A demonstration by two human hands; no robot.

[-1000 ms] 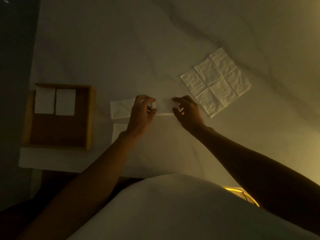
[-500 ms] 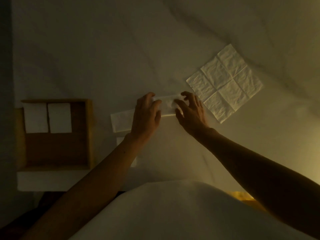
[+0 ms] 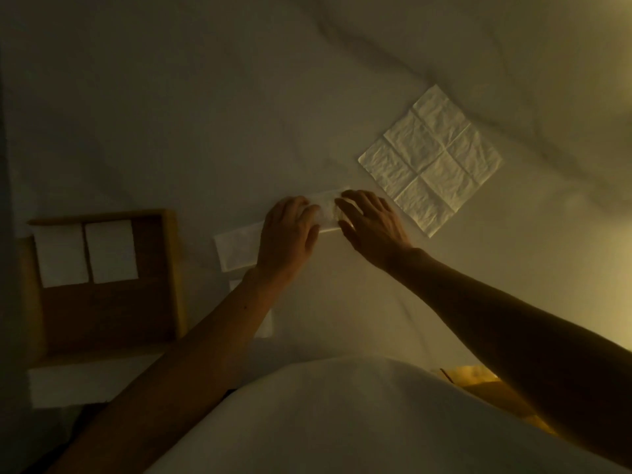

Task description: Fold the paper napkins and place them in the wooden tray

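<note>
Both hands press flat on the strip (image 3: 239, 246), a napkin folded long, lying mid-table: left hand (image 3: 290, 234) open on its middle, right hand (image 3: 372, 224) open on its right end. Tray (image 3: 171, 268) sits left, two folded inside. If a palm drags, the thin paper may skew or tear.
</note>
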